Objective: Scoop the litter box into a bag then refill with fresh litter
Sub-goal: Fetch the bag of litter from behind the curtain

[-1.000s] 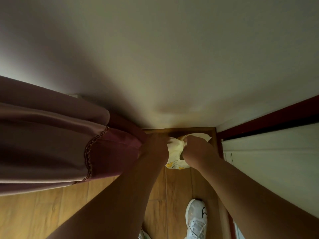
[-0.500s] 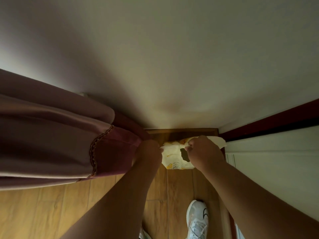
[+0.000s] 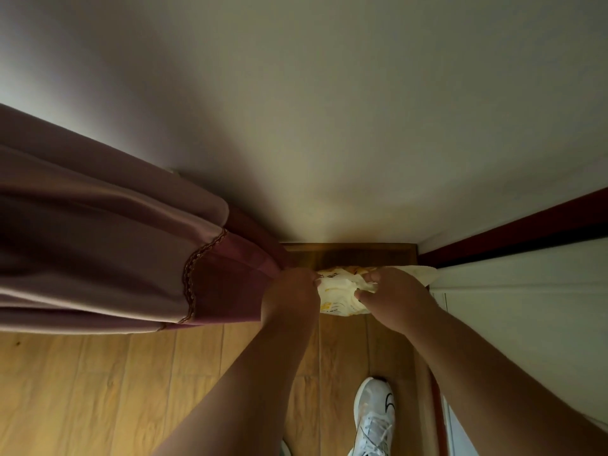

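Head view, floor corner: a crumpled pale yellow and white plastic bag point(image 3: 339, 296) hangs between both hands, above the brown wooden plank floor point(image 3: 98, 390) and close to the white wall point(image 3: 329, 126).
Left hand: the left hand point(image 3: 289, 297) has its fingers curled over the bag's left edge and grips it; the fingertips are hidden behind the knuckles.
Right hand: the right hand point(image 3: 394, 297) pinches bunched plastic on the bag's right side between thumb and curled fingers.
Bag: orange and dark printing shows on its front; whether its mouth is gathered or spread cannot be told, and its contents are out of sight.
Curtain: a dusty pink fabric curtain with a braided trim band point(image 3: 115, 258) hangs at the left, its hem just beside the left hand.
Shoe: a white lace-up sneaker with a black swoosh point(image 3: 373, 419) stands on the floor below the bag.
Right side: a white panelled door point(image 3: 526, 324) sits under a dark red strip point(image 3: 526, 225).
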{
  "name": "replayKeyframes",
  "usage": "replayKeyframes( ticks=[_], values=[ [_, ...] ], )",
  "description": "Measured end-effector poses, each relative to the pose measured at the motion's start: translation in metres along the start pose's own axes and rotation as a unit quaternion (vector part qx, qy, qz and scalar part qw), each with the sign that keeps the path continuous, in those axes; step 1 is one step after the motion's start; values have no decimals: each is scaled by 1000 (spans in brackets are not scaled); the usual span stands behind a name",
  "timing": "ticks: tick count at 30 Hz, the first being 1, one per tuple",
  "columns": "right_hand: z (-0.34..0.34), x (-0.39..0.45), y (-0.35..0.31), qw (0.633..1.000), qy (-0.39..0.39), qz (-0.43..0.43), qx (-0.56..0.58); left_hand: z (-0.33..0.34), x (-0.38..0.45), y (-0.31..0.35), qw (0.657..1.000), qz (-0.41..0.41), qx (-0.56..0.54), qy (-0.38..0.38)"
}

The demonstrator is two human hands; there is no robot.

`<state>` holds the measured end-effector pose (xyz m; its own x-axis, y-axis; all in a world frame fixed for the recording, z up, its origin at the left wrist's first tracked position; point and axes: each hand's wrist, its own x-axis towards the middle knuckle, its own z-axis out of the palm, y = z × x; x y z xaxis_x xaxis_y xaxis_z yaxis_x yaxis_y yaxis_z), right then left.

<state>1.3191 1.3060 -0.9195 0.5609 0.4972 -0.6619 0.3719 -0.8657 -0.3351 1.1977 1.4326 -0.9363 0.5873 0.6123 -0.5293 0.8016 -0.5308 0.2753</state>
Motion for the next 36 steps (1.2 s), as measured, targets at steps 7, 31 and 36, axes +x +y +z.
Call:
replayKeyframes(
  ticks=[7, 31, 36],
  values=[
    [-25, -23, -14, 998, 50, -16, 30, -25, -19, 2, 998, 15, -52, 22],
    [-290, -283, -128, 983, 175, -57, 12, -309, -212, 112, 952, 120, -264, 101],
    [-369, -377, -160, 966, 228, -98, 77, -397, -289, 142, 929, 168, -295, 149]
  ],
)
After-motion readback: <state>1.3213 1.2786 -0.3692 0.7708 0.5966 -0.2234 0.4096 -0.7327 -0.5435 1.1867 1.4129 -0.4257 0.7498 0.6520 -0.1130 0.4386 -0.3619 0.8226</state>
